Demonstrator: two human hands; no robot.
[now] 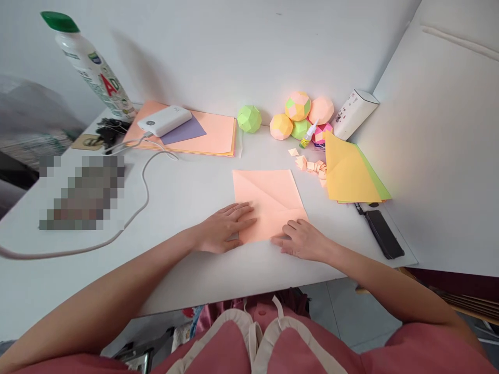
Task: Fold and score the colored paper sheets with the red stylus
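Note:
A square sheet of peach paper (268,192) lies on the white desk in front of me, with crease lines running across it. My left hand (224,228) rests flat over the sheet's left edge, fingers stretched out. At the near right corner my right hand (302,239) has its fingers curled and thumb pressed in, gripping the paper's edge. Just beyond the sheet lie several small folded peach paper pieces (312,166). Close to them a small glue bottle (309,134) leans against several faceted paper balls (298,106).
Yellow and green paper sheets (346,171) and a black case (384,234) lie on the right. Left, a white power bank (166,120) with a cable (146,182) sits on stacked peach paper (218,132). A tall bottle (93,67) and white cylinder (354,114) stand near the walls.

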